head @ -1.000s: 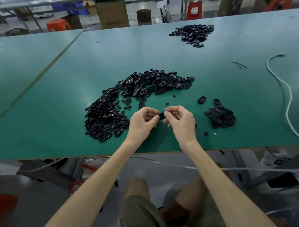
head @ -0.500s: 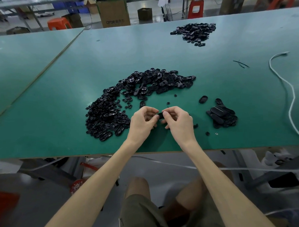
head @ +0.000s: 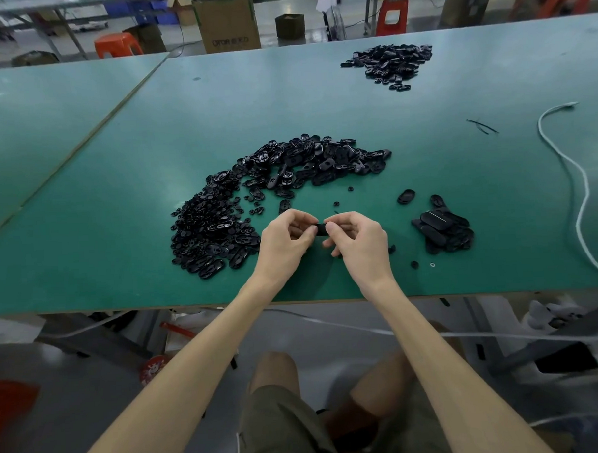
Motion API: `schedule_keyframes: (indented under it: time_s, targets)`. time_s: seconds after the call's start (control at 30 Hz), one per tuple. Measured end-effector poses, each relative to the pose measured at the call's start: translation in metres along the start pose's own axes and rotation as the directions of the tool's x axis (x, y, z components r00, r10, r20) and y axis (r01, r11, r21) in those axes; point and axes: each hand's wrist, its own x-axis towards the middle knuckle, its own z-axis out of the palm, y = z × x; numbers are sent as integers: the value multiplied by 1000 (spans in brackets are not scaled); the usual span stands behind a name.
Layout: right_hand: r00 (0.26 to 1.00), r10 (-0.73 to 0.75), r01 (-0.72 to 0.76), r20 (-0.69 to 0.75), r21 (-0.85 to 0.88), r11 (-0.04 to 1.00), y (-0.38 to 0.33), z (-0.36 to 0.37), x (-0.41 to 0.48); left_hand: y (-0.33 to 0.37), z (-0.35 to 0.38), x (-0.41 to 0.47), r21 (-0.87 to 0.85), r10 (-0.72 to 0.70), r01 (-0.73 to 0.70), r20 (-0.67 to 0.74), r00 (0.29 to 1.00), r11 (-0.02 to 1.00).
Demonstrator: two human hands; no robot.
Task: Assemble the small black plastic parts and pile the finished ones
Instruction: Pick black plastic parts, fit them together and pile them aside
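Here, to the left of the grip and curving round behind it in an arc, a broad heap of loose black parts lies on the green table. Its near edge comes just beside the left hand, whose thumb and curled fingers pinch one end of a small black part. That part sits between the two hands, close above the table's front strip. The right hand pinches its other end between thumb and forefinger, with the remaining fingers curled beneath. Both hands are thus closed on the same piece, fingertips almost meeting across it. The fingers hide most of it, so I cannot tell whether it is one piece or two pressed together.

Beyond the grip and to its right, a single oval shell lies alone. Further right, apart from the right hand, stands a small pile of finished parts, with a tiny pale ring just in front of it. Far behind the grip and rightward is another black heap. Well to the right, a white cable snakes across the table.
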Motion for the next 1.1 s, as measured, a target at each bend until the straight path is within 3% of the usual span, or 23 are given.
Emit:
schedule_keyframes:
  time_s: [0.33,0.57,1.1]
  targets:
    - [999,26,-33,43,175,984,-2,-4,-1,-4,-6,0,-268,9,15,86,996,963]
    - [996,-7,-9,90,174,985,-4,-1,-2,-9,-13,0,-441,-22,60,90,996,895]
    - [996,-13,-1,89,153,988,0,-1,0,-9,-14,2,-455,-5,66,135,991,888]
